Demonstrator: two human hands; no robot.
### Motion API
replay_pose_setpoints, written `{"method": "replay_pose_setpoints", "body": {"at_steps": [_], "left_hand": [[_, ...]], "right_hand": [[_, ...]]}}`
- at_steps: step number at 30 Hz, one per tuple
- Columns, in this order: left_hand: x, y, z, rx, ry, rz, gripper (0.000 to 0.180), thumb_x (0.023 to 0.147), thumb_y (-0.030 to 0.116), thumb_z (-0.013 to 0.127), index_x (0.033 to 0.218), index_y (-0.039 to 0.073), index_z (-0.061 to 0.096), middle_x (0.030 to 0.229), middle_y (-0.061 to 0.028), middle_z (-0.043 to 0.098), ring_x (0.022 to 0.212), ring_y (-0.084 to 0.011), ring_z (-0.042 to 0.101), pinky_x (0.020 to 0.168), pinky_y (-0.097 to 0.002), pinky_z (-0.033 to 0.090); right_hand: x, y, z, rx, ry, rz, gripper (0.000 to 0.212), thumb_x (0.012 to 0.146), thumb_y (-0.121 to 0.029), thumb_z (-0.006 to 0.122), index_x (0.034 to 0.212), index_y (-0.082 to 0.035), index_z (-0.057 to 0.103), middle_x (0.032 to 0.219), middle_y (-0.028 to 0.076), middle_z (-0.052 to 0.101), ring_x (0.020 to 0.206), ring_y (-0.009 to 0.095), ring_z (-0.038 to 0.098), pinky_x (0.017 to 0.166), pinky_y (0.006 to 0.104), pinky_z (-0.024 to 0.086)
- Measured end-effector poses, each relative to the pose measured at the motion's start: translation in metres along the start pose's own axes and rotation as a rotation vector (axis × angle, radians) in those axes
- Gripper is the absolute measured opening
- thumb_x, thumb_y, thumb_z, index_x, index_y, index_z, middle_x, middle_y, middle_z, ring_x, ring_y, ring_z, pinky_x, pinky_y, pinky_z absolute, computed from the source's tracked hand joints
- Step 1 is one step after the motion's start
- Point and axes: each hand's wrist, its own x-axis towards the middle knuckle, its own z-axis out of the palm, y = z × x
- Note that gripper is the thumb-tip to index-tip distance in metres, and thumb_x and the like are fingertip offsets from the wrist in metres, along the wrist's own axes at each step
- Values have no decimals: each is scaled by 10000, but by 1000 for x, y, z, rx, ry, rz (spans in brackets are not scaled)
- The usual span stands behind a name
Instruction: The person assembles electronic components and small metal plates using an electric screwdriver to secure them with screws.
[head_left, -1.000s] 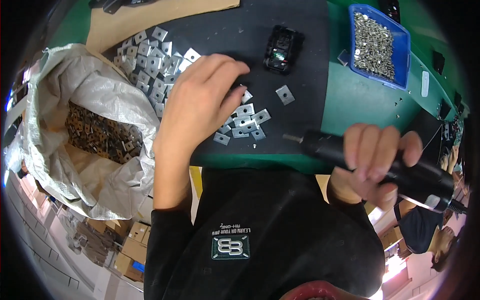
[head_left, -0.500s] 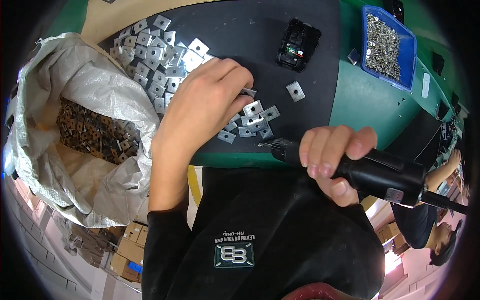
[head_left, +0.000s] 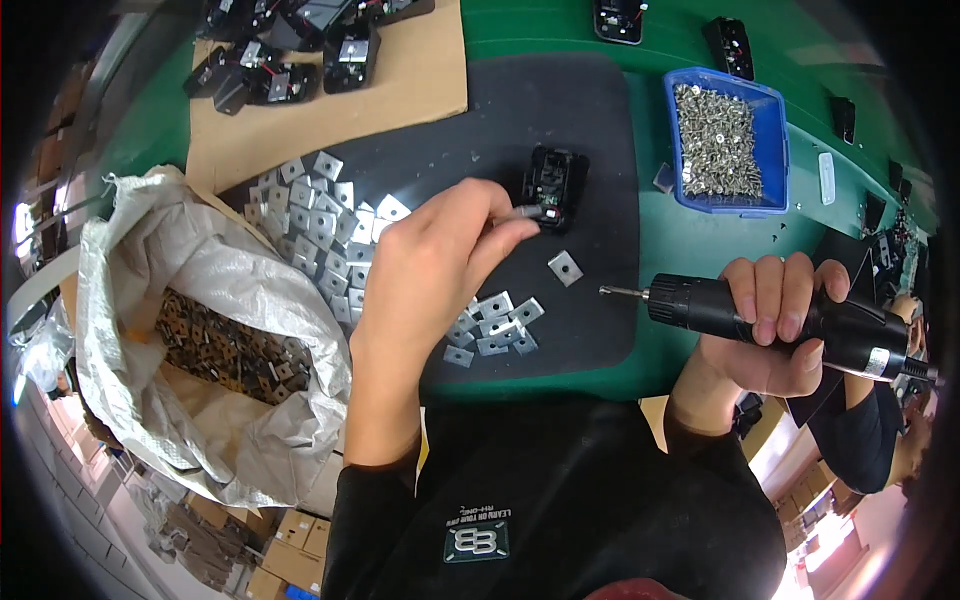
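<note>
The black housing [head_left: 557, 180] lay open near the right edge of the black mat [head_left: 590, 330]. At its near left corner, the left hand [head_left: 430, 245], nearly closed, appeared to pinch a small metal plate [head_left: 521, 212] between thumb and fingers. A light grip by the plate's edges, tilted away from the small electronic part [head_left: 551, 212], seemed safest. The right hand [head_left: 768, 310] wrapped around a black electric screwdriver [head_left: 690, 303]; its bit [head_left: 622, 291], just beside the mat's right edge, was best held clear of the housing during placement.
</note>
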Motion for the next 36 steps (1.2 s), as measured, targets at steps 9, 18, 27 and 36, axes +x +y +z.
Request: {"method": "replay_pose_setpoints", "body": {"at_steps": [9,18,27,36], "left_hand": [[36,4,5,93,-45,191,202,726,31,813,876,28,678,934,-94,666,856,-264,660,730,-352,531],[44,4,17,142,-21,151,216,684,47,842,828,39,680,1131,-117,656,1025,-290,634,839,-363,531],[42,-4,33,-80,30,-70,423,729,9,846,1086,15,621,1059,-105,658,757,-146,616,684,-259,547],[28,-18,41,36,204,149,327,717,0,843,978,29,648,1127,-124,635,847,-204,661,680,-294,574]], "right_hand": [[-6,4,-3,-70,90,-33,497,870,-193,750,1260,-144,446,836,3,543,669,135,522,660,309,434],[-7,1,-5,-88,157,-10,495,850,-186,776,1209,-145,437,805,6,544,656,145,537,655,322,451],[-6,3,-1,-98,195,-17,506,835,-196,787,1194,-139,434,796,4,546,647,146,546,641,318,463],[-7,5,7,-128,263,27,507,815,-213,812,1169,-153,454,765,-5,534,634,141,536,640,317,459]]}}
